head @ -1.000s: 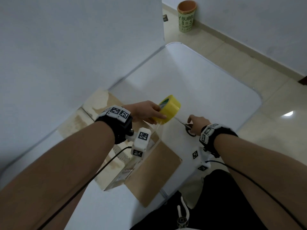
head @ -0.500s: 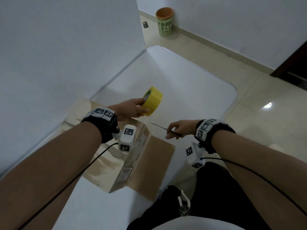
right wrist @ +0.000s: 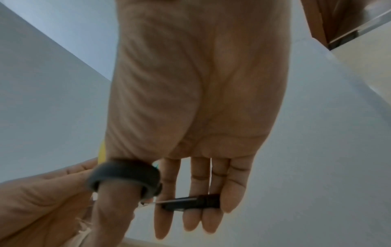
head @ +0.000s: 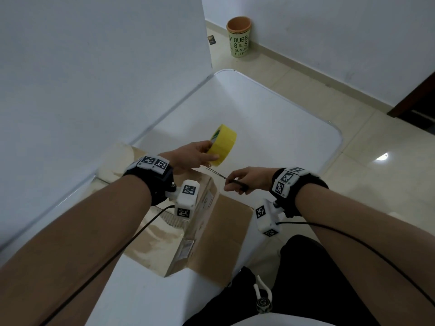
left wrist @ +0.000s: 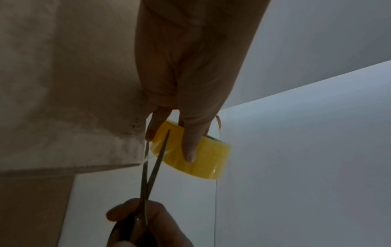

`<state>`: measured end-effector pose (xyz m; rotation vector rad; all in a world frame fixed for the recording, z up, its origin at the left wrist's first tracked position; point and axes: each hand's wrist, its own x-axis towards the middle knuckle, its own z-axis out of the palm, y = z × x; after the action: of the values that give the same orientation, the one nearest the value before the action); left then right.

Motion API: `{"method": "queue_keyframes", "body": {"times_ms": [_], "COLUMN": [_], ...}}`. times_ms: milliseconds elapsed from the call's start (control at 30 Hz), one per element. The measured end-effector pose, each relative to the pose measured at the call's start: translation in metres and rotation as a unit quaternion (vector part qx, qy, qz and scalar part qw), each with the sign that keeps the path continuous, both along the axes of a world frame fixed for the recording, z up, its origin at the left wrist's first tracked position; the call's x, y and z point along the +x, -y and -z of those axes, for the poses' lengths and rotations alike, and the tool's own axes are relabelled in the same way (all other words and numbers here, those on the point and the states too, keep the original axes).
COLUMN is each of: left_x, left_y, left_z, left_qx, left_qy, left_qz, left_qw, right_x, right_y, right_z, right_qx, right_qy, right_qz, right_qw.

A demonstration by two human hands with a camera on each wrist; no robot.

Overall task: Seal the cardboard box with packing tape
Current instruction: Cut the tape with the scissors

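My left hand (head: 200, 154) grips a yellow roll of packing tape (head: 223, 147) in the air, just past the far top edge of the cardboard box (head: 226, 234). In the left wrist view a clear strip of tape (left wrist: 146, 157) runs from the roll (left wrist: 196, 155) down to the box (left wrist: 63, 86). My right hand (head: 237, 182) holds black-handled scissors (head: 217, 173), thumb in one loop (right wrist: 125, 175) and fingers round the other handle (right wrist: 190, 203). The scissors' blades (left wrist: 155, 158) stand slightly apart astride the strip, right below the roll.
The box lies on a white table (head: 270, 128) with rounded corners, pushed against a white wall (head: 94, 78) on the left. A green and orange bin (head: 239, 36) stands on the tiled floor beyond. A dark door frame (head: 416, 107) is at the far right.
My right hand picked the scissors up off the table and brought them left to the tape strip. My left hand lifted the roll a little higher and farther from the box.
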<state>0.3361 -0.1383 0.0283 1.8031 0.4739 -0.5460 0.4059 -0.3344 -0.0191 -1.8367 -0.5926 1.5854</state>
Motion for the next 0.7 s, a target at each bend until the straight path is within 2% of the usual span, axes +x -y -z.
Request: {"method": "queue_keyframes", "body": {"times_ms": [233, 567, 700], "left_x": [-0.001, -0.001, -0.001], "left_y": [0.001, 0.0, -0.004], "left_z": [0.0, 0.001, 0.003], "left_qx": [0.002, 0.007, -0.015], "left_qy": [-0.003, 0.004, 0.006], "left_qz": [0.01, 0.008, -0.031], "left_qw": [1.0, 1.0, 0.999], "right_x": [0.008, 0.012, 0.013], "right_y": [0.0, -0.003, -0.006], "right_z": [-0.008, -0.015, -0.018], "right_qx": [-0.01, -0.015, -0.044], "right_qy": [0.101, 0.106, 0.098], "right_qz": [-0.054, -0.09, -0.091], "right_qw": [0.993, 0.99, 0.99]}}
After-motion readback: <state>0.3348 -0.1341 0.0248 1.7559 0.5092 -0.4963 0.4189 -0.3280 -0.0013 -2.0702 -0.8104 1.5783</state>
